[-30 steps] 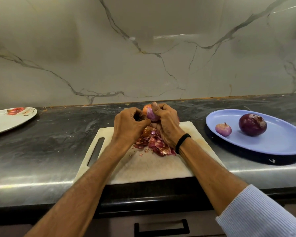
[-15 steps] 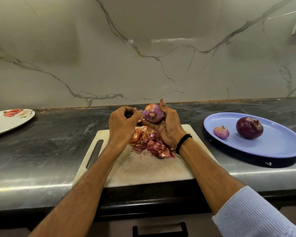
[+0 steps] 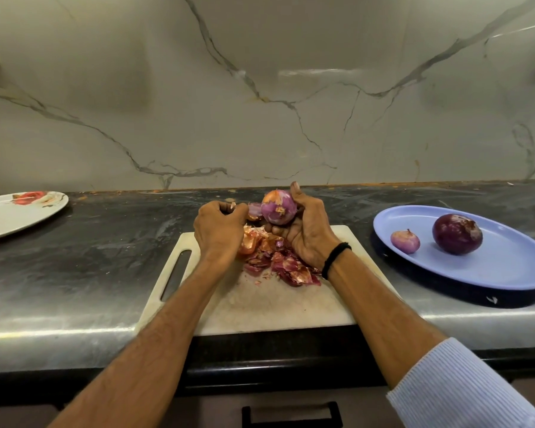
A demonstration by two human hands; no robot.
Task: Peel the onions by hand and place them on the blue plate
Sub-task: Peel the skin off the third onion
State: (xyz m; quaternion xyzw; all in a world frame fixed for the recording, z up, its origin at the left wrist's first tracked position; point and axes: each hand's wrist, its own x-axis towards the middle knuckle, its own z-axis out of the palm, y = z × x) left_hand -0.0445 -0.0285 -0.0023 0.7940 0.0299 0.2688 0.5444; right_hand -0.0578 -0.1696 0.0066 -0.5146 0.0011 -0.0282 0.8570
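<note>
My right hand (image 3: 306, 230) holds a partly peeled purple onion (image 3: 278, 208) above the far edge of the white cutting board (image 3: 260, 304). My left hand (image 3: 220, 227) is beside it to the left, fingers curled and pinching a strip of onion skin (image 3: 254, 211) that hangs off the onion. A pile of peeled skins (image 3: 275, 257) lies on the board under both hands. On the blue plate (image 3: 507, 264) at the right sit a small pale onion (image 3: 405, 241) and a large dark purple onion (image 3: 457, 234).
A white plate with a red flower print (image 3: 19, 214) lies at the far left of the dark stone counter (image 3: 90, 257). A marble wall stands behind. A drawer handle (image 3: 291, 412) shows below the counter edge.
My hands have drawn apart: the left has pulled leftward with a strip of skin, and the right has lifted and turned the onion, showing more bare purple surface.
</note>
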